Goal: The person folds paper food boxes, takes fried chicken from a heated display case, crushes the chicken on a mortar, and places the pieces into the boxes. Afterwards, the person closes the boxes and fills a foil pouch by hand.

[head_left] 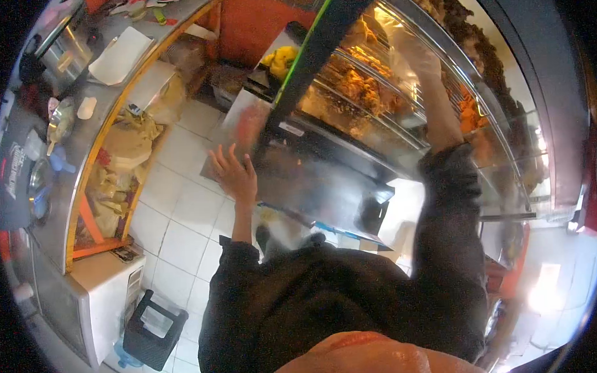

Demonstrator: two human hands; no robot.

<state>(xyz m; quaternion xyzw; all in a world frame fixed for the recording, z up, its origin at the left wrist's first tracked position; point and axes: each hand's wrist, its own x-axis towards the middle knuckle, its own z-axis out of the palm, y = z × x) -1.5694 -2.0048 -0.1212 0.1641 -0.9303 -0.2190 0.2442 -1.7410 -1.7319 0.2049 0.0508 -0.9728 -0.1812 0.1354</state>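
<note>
Fingers of my left hand [238,178] are hanging spread; I'm not discerning whether the right hand [424,60] is grasping fried pieces [373,95], probably greasy, crumbly, best held mid-body.

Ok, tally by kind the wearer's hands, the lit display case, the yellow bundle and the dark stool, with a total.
Hands: 2, the left hand and the right hand
Lit display case: 1
Yellow bundle: 1
Dark stool: 1
Total: 5
</note>
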